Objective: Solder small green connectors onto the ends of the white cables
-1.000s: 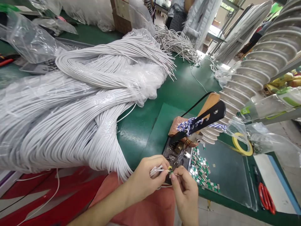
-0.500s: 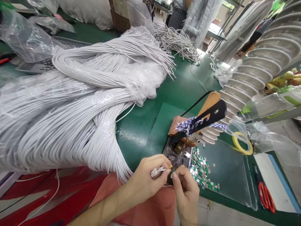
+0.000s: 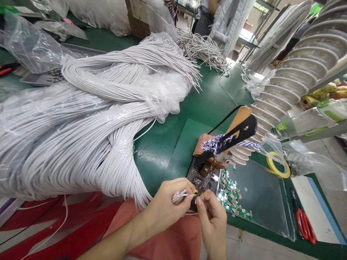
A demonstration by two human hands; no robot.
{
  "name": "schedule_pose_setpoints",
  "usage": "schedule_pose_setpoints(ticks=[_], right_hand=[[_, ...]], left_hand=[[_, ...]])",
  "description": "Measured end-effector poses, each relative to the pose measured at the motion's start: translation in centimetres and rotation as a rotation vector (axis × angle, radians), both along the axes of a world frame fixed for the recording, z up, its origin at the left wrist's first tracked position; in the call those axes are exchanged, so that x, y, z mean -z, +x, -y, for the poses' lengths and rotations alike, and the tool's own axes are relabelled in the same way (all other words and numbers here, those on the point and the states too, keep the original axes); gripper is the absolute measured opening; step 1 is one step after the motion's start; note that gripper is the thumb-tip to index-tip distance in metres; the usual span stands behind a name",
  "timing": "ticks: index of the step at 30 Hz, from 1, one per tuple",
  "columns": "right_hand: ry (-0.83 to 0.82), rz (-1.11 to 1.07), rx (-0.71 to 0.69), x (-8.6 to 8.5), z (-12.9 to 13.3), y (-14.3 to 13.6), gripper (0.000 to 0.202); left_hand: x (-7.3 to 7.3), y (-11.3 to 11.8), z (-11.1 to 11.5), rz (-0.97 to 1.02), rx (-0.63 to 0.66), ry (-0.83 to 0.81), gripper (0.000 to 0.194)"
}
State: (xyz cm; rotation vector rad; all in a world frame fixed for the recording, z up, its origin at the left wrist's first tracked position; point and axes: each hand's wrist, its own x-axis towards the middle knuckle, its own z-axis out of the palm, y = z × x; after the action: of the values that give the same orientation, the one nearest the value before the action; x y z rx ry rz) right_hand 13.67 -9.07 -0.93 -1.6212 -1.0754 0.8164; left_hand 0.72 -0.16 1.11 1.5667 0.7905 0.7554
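My left hand (image 3: 173,202) is closed around a few white cables (image 3: 179,196), their cut ends poking out between thumb and fingers. A small yellow bit shows at its fingertips. Close beside it, my right hand (image 3: 213,216) pinches a tiny green circuit board (image 3: 197,198), mostly covered by the fingers. The fingertips of both hands nearly meet in front of a dark soldering fixture (image 3: 203,177), which has a brick (image 3: 202,144) and a black lever (image 3: 230,141) tied with blue-and-white cord. Many small green-and-silver boards (image 3: 230,193) lie scattered to the right of the fixture.
Large bundles of white cable (image 3: 81,144) cover the left of the green table (image 3: 159,159). A ribbed duct hose (image 3: 292,72) comes down from the upper right. Yellow tape (image 3: 271,165) and red-handled scissors (image 3: 305,225) lie at right. Another person (image 3: 203,21) stands at the back.
Both hands stay near the fixture, with the right hand shifted slightly left. The yellow bit and the cable tips at the left fingertips show a little more clearly.
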Motion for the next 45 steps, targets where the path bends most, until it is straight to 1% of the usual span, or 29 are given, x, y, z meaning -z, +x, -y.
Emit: schedule_pose_setpoints(ticks=[9, 15, 20, 24, 32, 39, 45], right_hand=[[-0.017, -0.045, -0.011, 0.28, 0.24, 0.23, 0.022], [-0.027, -0.087, 0.009, 0.26, 0.12, 0.32, 0.022], [0.028, -0.115, 0.022, 0.29, 0.08, 0.16, 0.020], [0.023, -0.120, 0.024, 0.40, 0.13, 0.08, 0.018], [-0.003, -0.037, -0.011, 0.12, -0.08, 0.26, 0.022], [-0.024, -0.054, -0.015, 0.08, 0.22, 0.26, 0.021], [-0.048, -0.071, 0.055, 0.38, -0.01, 0.29, 0.018]], left_hand=[[0.03, -0.34, -0.21, 0.000, 0.050, -0.021, 0.016], [-0.08, 0.00, -0.29, 0.007, 0.031, 0.018, 0.016], [-0.34, 0.07, -0.17, 0.041, 0.011, 0.056, 0.017], [-0.44, -0.03, -0.20, 0.054, 0.002, 0.063, 0.017], [0.00, -0.35, -0.04, 0.009, 0.006, 0.016, 0.019], [0.05, -0.21, 0.21, 0.007, 0.004, -0.010, 0.019], [0.43, -0.29, 0.00, 0.044, 0.026, -0.064, 0.017]])
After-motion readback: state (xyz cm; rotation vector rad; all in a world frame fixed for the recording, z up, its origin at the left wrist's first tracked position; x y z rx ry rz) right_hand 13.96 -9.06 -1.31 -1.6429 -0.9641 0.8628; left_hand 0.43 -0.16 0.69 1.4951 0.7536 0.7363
